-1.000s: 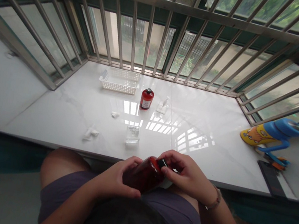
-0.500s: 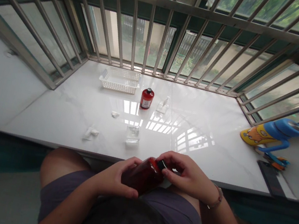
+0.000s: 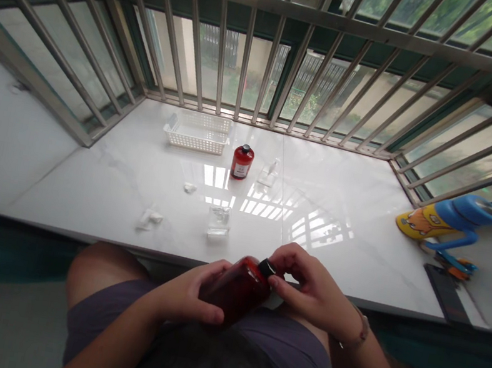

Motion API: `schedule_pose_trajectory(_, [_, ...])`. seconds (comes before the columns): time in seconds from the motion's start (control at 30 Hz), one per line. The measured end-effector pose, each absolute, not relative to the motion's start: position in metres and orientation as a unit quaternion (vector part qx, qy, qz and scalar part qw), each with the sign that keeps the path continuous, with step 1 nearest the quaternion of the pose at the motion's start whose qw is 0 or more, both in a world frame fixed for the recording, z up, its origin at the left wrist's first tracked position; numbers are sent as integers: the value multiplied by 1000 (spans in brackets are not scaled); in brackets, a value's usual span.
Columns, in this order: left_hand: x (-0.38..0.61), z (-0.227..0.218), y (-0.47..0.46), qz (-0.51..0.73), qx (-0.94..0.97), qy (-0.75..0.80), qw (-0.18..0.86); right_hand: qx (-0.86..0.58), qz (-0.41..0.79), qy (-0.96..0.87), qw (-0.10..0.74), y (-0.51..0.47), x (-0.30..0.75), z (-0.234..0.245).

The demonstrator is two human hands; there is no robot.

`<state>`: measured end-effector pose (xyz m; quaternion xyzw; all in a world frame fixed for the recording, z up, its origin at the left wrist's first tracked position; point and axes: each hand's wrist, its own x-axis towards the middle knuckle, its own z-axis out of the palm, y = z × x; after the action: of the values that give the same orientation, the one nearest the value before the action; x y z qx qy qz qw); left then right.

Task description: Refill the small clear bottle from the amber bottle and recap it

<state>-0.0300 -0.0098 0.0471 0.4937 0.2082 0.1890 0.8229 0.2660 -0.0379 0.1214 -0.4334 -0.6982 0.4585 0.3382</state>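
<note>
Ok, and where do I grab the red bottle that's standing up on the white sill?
Grip the round middle of the standing red bottle, wrapping your hand around it, and come from your side of the white marble sill. It stands upright and its body is much wider than its small dark cap, so the body looks safer. The left hand wraps the other red bottle like that.

Soft daylight from the barred green-framed window (image 3: 209,69) throws bright bar-shaped glare across the glossy white marble worktop (image 3: 83,187); strong wide-angle bending at the edges, dimmer foreground, little blur.
</note>
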Motion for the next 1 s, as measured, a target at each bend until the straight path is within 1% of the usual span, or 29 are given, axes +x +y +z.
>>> schedule_pose_trajectory(0.13, [-30, 47, -10, 195, 496, 221, 817, -415, 414, -724, 364, -35, 264, 121])
schedule_pose_trajectory(0.3, [-30, 52, -11, 200, 509, 237, 803, -397, 397, -730, 390, -34, 262, 116])
schedule_pose_trajectory(0.4, [-30, 59, -13, 208, 527, 271, 778, -412, 385, -723, 400, -35, 259, 112])
schedule_pose_trajectory(0.5, [-30, 70, -14, 212, 565, 318, 731, -439, 358, -710, 419, -35, 255, 109])
schedule_pose_trajectory(0.57, [-28, 77, -15, 210, 608, 360, 676, -461, 342, -699, 427, -34, 253, 106])
schedule_pose_trajectory(0.63, [-26, 83, -17, 206, 660, 405, 598, -478, 339, -685, 432, -34, 251, 103])
schedule_pose_trajectory(0.73, [-22, 84, -21, 227, 742, 462, 429, -491, 362, -657, 443, -36, 248, 97])
schedule_pose_trajectory(0.83, [-19, 78, -24, 259, 794, 472, 281, -504, 378, -629, 455, -38, 244, 93])
schedule_pose_trajectory(0.9, [-19, 74, -25, 266, 812, 462, 236, -513, 378, -616, 463, -38, 242, 90])
schedule_pose_trajectory(1.0, [-18, 71, -25, 263, 818, 462, 220, -525, 376, -602, 470, -38, 239, 86])
